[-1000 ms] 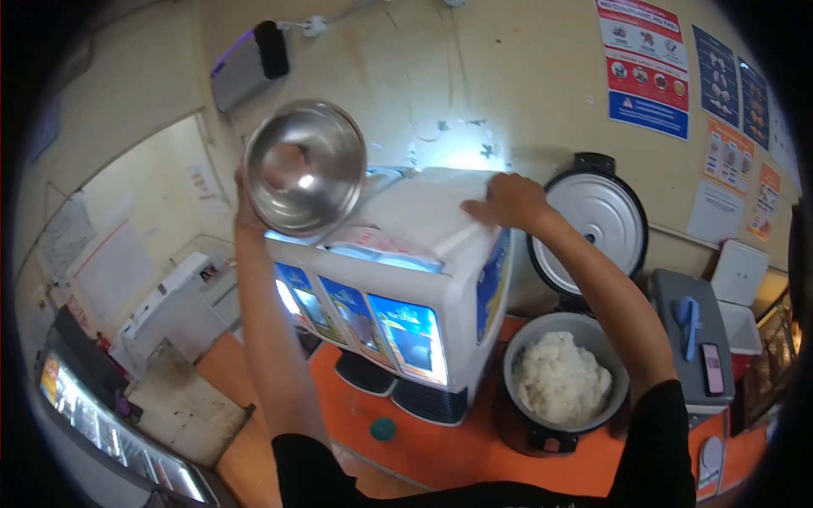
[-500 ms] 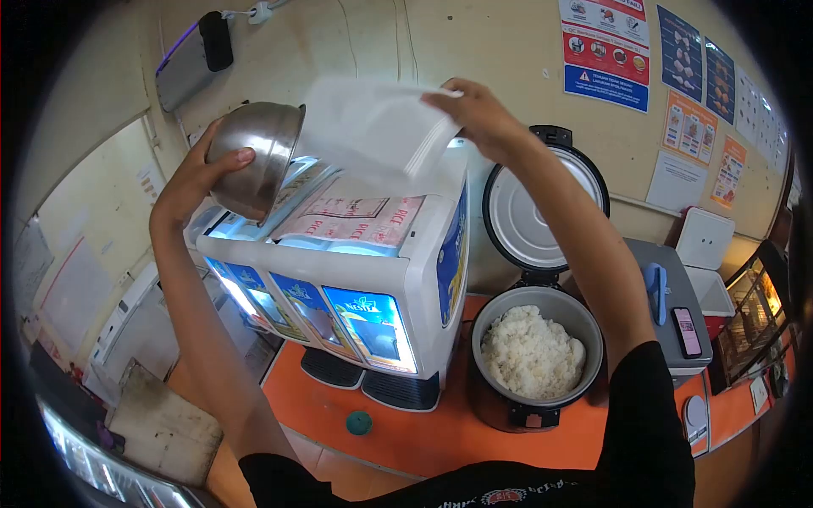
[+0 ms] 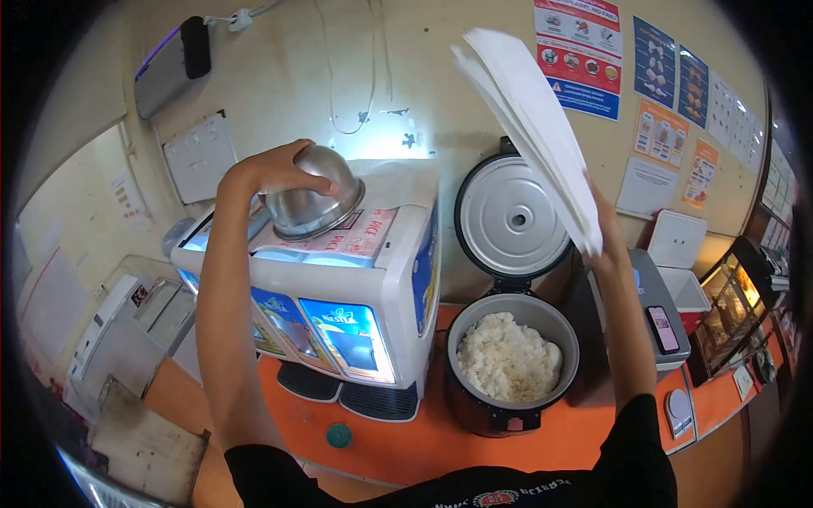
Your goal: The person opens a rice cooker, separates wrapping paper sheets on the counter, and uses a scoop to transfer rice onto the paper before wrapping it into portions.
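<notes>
My left hand [image 3: 269, 172] is wrapped over a steel mixing bowl [image 3: 329, 182], which is turned mouth-down over the top of a drink dispenser [image 3: 398, 288]. Beneath its rim lies printed pink-and-white paper [image 3: 373, 235]; whether the bowl rests on it fully, I cannot tell. In my right hand [image 3: 608, 224] is a stack of white paper sheets [image 3: 542, 140], gripped at its lower end and raised steeply. The stack stands in front of the wall and partly covers the raised lid [image 3: 506, 216] of a rice cooker. My right fingers are mostly hidden behind the sheets.
Cooked rice [image 3: 510, 360] fills the open rice cooker [image 3: 453, 389] on the orange counter [image 3: 381, 444]. A green round lid [image 3: 339, 436] lies near the front edge. To the right are a grey box with a phone [image 3: 663, 328], a small scale [image 3: 677, 406] and a lit food display [image 3: 732, 296].
The bowl has come down and right, from tilted to mouth-down over the dispenser. The white sheets have swung away to the right and now stand steeply. My view has shifted slightly.
</notes>
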Motion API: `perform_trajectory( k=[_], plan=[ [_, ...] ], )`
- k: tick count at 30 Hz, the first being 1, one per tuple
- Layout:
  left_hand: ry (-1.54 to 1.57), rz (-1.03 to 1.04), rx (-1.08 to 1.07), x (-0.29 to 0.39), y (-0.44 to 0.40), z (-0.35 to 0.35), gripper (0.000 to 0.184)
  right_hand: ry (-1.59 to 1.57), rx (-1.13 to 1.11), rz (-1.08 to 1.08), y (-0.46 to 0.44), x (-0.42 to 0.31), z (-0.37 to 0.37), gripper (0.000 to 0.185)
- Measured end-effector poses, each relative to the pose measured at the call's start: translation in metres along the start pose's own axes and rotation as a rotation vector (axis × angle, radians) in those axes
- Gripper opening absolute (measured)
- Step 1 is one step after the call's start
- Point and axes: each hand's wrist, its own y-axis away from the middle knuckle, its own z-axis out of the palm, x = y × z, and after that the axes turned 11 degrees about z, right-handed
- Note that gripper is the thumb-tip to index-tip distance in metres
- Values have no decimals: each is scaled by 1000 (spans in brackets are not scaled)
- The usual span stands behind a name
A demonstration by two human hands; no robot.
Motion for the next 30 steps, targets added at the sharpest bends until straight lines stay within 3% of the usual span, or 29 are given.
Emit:
perform_trajectory(
  k=[3,5,6,8,10,11,12,14,15,17,18,19,20,22,23,28,30],
  plan=[
    [-60,22,-113,16,-5,3,122,195,202,42,66,29,-62,47],
    [-130,12,-100,16,-11,5,122,300,265,6,102,60,-133,47],
    [-202,-13,-83,19,-14,8,123,373,194,2,138,51,-120,49],
    [-343,80,-11,42,-21,23,121,366,188,24,180,77,-173,53],
    [-85,260,31,99,-26,43,120,120,156,4,223,86,-179,57],
    [-136,283,72,118,-31,60,109,122,170,15,242,93,-190,57],
    [-124,286,60,134,-39,70,109,9,274,5,259,102,-209,57],
    [-405,113,-289,161,-59,79,91,-97,390,-1,288,113,-249,57],
    [-402,118,-298,163,-66,86,91,-225,208,-27,300,118,-271,55],
    [-495,176,-179,158,-80,99,59,-613,94,-61,315,119,-274,46],
    [-505,179,-187,157,-84,99,59,-772,27,-57,319,117,-271,41],
    [-436,168,-118,155,-86,97,46,-876,-37,-56,321,113,-268,37],
    [-366,156,-53,153,-88,95,35,-885,-119,-37,324,109,-265,37],
    [-267,76,-91,143,-95,90,33,-890,-279,5,329,101,-260,37],
    [-231,81,-38,139,-96,87,32,-792,68,-58,332,100,-258,38],
    [-93,92,211,95,-108,61,30,-258,312,-57,338,99,-271,55],
    [71,70,362,77,-111,49,31,-238,323,-44,334,88,-255,57]
  ],
)
